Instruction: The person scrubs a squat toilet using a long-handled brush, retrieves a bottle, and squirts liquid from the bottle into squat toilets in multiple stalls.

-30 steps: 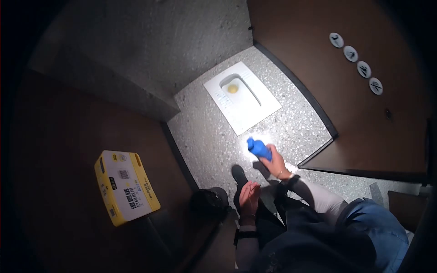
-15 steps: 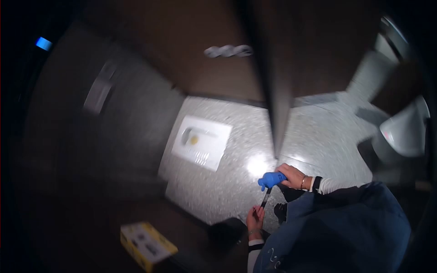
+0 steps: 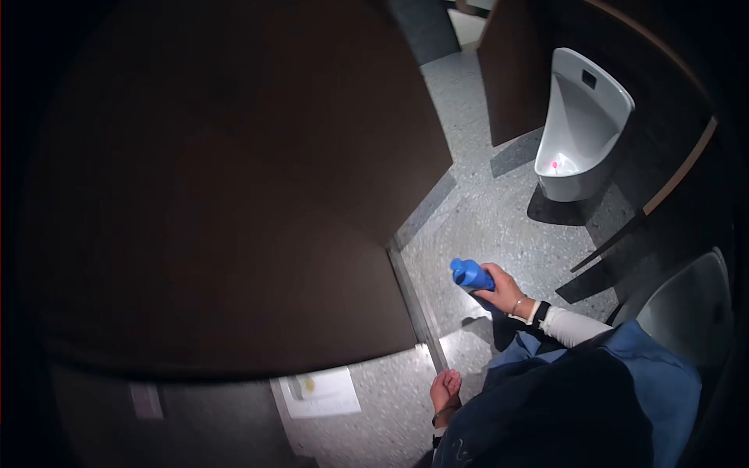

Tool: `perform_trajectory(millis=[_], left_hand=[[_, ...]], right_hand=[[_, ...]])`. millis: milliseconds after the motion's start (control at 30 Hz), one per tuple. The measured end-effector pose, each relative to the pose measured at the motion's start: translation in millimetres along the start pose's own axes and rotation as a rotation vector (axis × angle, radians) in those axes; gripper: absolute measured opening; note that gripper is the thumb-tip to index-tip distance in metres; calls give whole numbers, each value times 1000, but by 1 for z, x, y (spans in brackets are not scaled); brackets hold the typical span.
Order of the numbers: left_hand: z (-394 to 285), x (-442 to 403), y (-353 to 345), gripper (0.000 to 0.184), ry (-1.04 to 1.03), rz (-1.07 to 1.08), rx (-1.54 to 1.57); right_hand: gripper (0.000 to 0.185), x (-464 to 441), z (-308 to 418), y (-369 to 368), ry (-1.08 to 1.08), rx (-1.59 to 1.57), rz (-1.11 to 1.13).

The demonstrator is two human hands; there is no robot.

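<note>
My right hand [image 3: 503, 290] is wrapped around a blue bottle [image 3: 473, 274], which is tilted with its cap end pointing left. The bottle is held over the speckled floor, and part of its lower body is hidden behind the fingers. Lower down, my left hand [image 3: 446, 388] is close to the end of a narrow grey edge strip [image 3: 417, 320]. Its fingers are curled in, and whatever they may hold is hidden.
A large dark panel [image 3: 234, 195] fills the left. Below it, part of a white squat toilet [image 3: 331, 392] shows in the floor. A white urinal [image 3: 581, 129] hangs at the upper right, beside dark dividers [image 3: 679, 175]. Another urinal [image 3: 686, 304] is partly hidden by my body.
My view has swung right, bringing the urinals further in and pushing the squat toilet to the bottom. The yellow box is out of view. The bottle stays in my right hand.
</note>
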State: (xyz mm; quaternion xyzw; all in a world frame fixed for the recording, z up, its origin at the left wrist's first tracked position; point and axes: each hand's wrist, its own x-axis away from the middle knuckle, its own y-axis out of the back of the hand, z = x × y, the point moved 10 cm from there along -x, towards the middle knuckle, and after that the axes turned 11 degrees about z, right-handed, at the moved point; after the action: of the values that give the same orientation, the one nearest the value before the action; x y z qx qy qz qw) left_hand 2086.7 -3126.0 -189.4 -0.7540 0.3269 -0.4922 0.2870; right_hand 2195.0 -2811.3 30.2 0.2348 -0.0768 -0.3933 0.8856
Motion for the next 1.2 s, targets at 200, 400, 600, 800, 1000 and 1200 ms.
perform_trajectory(millis=[200,400,600,800,1000,1200], left_hand=[[-42,-189,-212,16,163,105,-614],[-107,-332,-481,17,-164,534,-1170],[-226,-414,-634,8,-869,392,-1494],[-237,-431,-693,12,-1268,447,-2034],[-243,-467,-681,12,-1317,506,-2286],[-271,-515,-689,9,-1198,212,-2035]], right_hand=[[46,-35,-70,125,-145,8,-279],[48,-66,-103,203,-269,-75,-423],[47,-85,-134,217,-379,-119,-536],[49,-168,-165,222,-406,-97,-542],[46,-314,-174,251,-312,-130,-496],[44,-409,-169,296,-218,-78,-476]])
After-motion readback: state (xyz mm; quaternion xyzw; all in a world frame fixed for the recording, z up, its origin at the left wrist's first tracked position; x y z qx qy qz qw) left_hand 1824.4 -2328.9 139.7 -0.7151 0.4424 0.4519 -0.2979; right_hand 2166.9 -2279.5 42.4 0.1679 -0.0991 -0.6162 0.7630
